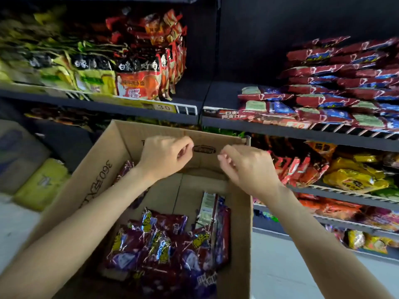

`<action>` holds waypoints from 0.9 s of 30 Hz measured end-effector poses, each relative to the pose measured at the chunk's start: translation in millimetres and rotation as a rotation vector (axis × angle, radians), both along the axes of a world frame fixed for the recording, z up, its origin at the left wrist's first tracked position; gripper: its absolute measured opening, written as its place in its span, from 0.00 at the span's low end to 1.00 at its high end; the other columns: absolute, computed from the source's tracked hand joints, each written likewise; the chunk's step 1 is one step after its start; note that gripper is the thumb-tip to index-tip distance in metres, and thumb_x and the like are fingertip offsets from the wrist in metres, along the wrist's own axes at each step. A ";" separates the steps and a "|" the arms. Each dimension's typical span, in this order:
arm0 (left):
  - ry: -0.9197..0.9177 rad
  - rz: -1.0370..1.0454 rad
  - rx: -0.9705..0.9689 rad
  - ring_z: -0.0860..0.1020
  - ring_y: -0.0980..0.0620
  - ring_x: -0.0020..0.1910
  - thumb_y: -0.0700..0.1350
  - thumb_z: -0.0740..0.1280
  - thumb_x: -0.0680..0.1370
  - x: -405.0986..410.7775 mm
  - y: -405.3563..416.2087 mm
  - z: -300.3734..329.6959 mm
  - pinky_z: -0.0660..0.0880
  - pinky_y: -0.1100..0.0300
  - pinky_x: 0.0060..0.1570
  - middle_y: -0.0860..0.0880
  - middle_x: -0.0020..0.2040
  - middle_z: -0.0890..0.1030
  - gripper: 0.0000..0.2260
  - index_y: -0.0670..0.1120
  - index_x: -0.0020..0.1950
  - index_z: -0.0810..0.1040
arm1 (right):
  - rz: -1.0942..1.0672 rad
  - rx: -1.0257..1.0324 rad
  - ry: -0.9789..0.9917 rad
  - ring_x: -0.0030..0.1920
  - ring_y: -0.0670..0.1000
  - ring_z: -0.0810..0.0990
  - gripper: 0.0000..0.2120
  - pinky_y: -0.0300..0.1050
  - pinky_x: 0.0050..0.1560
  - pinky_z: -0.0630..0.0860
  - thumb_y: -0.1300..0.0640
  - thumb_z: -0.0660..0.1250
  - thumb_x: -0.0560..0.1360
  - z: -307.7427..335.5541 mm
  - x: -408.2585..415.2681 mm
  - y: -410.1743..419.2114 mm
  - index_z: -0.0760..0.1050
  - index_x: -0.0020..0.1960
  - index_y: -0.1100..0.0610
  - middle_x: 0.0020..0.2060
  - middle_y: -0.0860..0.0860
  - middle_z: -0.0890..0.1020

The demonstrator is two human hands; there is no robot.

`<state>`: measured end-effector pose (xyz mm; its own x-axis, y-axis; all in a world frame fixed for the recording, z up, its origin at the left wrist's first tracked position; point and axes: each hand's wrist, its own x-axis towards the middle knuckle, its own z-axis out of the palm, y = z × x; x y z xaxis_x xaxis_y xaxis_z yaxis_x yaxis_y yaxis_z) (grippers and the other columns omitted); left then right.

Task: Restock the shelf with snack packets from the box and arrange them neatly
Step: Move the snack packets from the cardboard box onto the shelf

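Both hands are hovering over the box (97,169), holding nothing. The left hand (166,156) and right hand (248,167) are loosely curled. Snack packets (168,240) are lying inside the box.

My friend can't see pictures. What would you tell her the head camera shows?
Two bare hands, left and right, hover loosely curled and empty above an open brown cardboard box holding dark red and purple snack packets. Matching dark red packets lie stacked on the dark metal shelf to the upper right.

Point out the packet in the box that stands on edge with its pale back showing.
The upright packet against the box's right wall; the other packets lie flat, dark red fronts up.
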<state>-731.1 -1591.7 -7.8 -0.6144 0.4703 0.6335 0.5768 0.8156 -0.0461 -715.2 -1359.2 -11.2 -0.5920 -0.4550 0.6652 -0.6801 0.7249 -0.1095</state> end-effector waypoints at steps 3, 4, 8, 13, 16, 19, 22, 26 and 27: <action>-0.302 0.121 -0.168 0.79 0.53 0.28 0.49 0.58 0.75 26.4 -53.3 -45.5 0.71 0.63 0.25 0.53 0.30 0.80 0.12 0.50 0.40 0.80 | 0.093 0.113 -0.148 0.36 0.53 0.79 0.11 0.46 0.29 0.75 0.55 0.57 0.78 -30.2 -4.6 -47.1 0.77 0.45 0.57 0.36 0.50 0.79; -0.442 0.191 -0.264 0.80 0.52 0.31 0.51 0.57 0.76 33.7 -70.7 -61.0 0.74 0.61 0.27 0.52 0.33 0.81 0.12 0.50 0.43 0.80 | 0.103 0.126 -0.193 0.38 0.53 0.80 0.11 0.46 0.30 0.76 0.55 0.57 0.77 -42.4 -8.6 -65.7 0.77 0.46 0.57 0.37 0.51 0.79; -0.855 0.333 -0.530 0.79 0.48 0.52 0.55 0.58 0.78 56.8 -117.2 -129.9 0.75 0.56 0.47 0.48 0.53 0.81 0.15 0.50 0.59 0.75 | 0.060 0.241 -0.369 0.40 0.59 0.80 0.08 0.47 0.36 0.77 0.61 0.68 0.71 -97.3 -15.7 -131.8 0.79 0.50 0.60 0.39 0.55 0.81; -1.051 0.346 -0.493 0.71 0.46 0.63 0.64 0.63 0.74 73.7 -136.9 -193.2 0.72 0.51 0.55 0.48 0.65 0.71 0.28 0.51 0.69 0.65 | -0.125 0.610 -0.707 0.58 0.57 0.75 0.15 0.49 0.58 0.70 0.59 0.59 0.77 -177.7 23.4 -145.9 0.72 0.63 0.56 0.57 0.53 0.78; -1.197 0.388 -0.365 0.71 0.41 0.63 0.66 0.65 0.71 74.8 -141.9 -208.9 0.71 0.49 0.58 0.43 0.67 0.69 0.36 0.48 0.72 0.59 | -0.071 0.808 -0.809 0.63 0.58 0.71 0.18 0.51 0.62 0.65 0.54 0.57 0.79 -203.3 50.8 -139.0 0.68 0.68 0.55 0.63 0.56 0.74; -1.198 0.354 -0.353 0.72 0.41 0.63 0.65 0.65 0.72 79.4 -137.5 -213.9 0.70 0.50 0.57 0.41 0.66 0.71 0.38 0.47 0.74 0.54 | 0.116 0.961 -0.911 0.70 0.57 0.64 0.25 0.52 0.67 0.62 0.55 0.58 0.78 -207.3 68.1 -134.3 0.60 0.74 0.53 0.71 0.56 0.66; -1.145 0.245 -0.200 0.73 0.42 0.61 0.55 0.70 0.73 85.7 -126.5 -212.4 0.71 0.51 0.56 0.43 0.65 0.69 0.34 0.46 0.72 0.57 | 0.184 1.048 -0.914 0.72 0.55 0.61 0.29 0.52 0.70 0.59 0.59 0.61 0.77 -202.1 72.8 -129.5 0.55 0.76 0.53 0.72 0.55 0.65; -1.099 0.129 -0.080 0.75 0.45 0.58 0.42 0.71 0.74 85.6 -116.1 -211.5 0.71 0.51 0.57 0.45 0.66 0.68 0.29 0.48 0.70 0.59 | 0.205 1.074 -0.693 0.67 0.56 0.68 0.23 0.52 0.69 0.61 0.62 0.57 0.79 -195.8 68.0 -125.3 0.60 0.73 0.57 0.63 0.56 0.75; -1.083 0.104 -0.076 0.75 0.46 0.57 0.39 0.70 0.74 84.2 -115.4 -211.0 0.72 0.52 0.55 0.46 0.66 0.68 0.30 0.48 0.70 0.58 | 0.218 1.066 -0.644 0.65 0.55 0.68 0.21 0.51 0.68 0.61 0.61 0.57 0.79 -193.1 66.0 -124.4 0.63 0.72 0.58 0.61 0.55 0.77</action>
